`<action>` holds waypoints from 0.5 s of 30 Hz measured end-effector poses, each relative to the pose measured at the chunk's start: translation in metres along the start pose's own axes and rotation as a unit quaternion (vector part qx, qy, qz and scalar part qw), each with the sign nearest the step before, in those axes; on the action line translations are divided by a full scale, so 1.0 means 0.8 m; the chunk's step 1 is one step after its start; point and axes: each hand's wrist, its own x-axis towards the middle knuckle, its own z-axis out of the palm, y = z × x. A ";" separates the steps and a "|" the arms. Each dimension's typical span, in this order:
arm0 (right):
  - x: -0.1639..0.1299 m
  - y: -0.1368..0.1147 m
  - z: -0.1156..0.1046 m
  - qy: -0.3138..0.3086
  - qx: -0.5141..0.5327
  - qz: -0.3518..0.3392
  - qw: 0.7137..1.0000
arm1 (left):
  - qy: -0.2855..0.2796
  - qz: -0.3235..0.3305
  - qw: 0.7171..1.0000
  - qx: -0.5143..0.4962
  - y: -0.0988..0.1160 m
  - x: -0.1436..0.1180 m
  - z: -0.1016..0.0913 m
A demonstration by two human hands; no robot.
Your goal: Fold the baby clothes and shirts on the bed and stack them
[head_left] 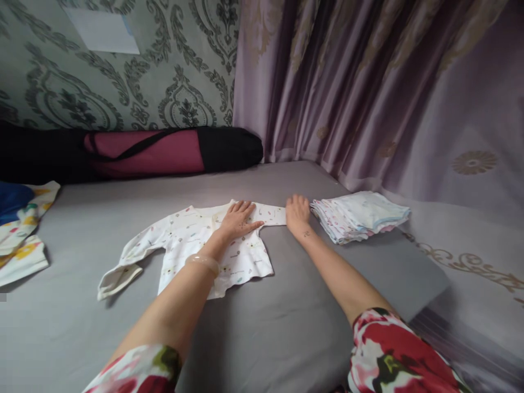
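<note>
On grey bed: baby shirt, soft, light, limp; left hand flat on chest, right hand flat on sleeve; best grasped by hems.

Red-and-white floral sleeves, pale bangle on left wrist

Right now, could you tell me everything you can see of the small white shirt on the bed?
The small white shirt looks like soft thin cotton with tiny coloured prints. It lies spread flat on the grey bed, long sleeves stretched out to both sides. One sleeve ends in a folded cuff. The left hand rests flat on its chest part; the right hand presses the end of the other sleeve, beside a stack of folded cloths.
</note>
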 end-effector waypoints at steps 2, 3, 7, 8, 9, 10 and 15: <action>0.009 -0.032 0.015 0.030 0.050 -0.016 0.998 | -0.008 -0.003 1.000 0.010 0.000 0.000 0.001; 0.012 -0.051 0.025 0.039 0.078 -0.025 0.996 | -0.016 -0.004 1.000 0.018 0.000 0.000 0.001; 0.009 -0.111 0.049 0.026 0.112 -0.012 0.993 | -0.039 -0.006 0.998 0.044 -0.001 -0.001 0.000; 0.005 -0.118 0.048 0.017 0.113 0.006 0.993 | -0.037 -0.005 0.998 0.042 -0.001 -0.002 0.000; -0.001 -0.121 0.044 0.007 0.110 0.025 0.994 | -0.033 -0.004 0.999 0.039 -0.002 -0.002 0.000; -0.007 -0.122 0.038 -0.005 0.101 0.041 0.994 | -0.029 -0.004 0.999 0.037 -0.002 -0.002 0.000; -0.037 -0.092 -0.001 -0.030 0.038 0.087 0.995 | -0.011 0.001 1.000 0.028 0.000 -0.003 -0.001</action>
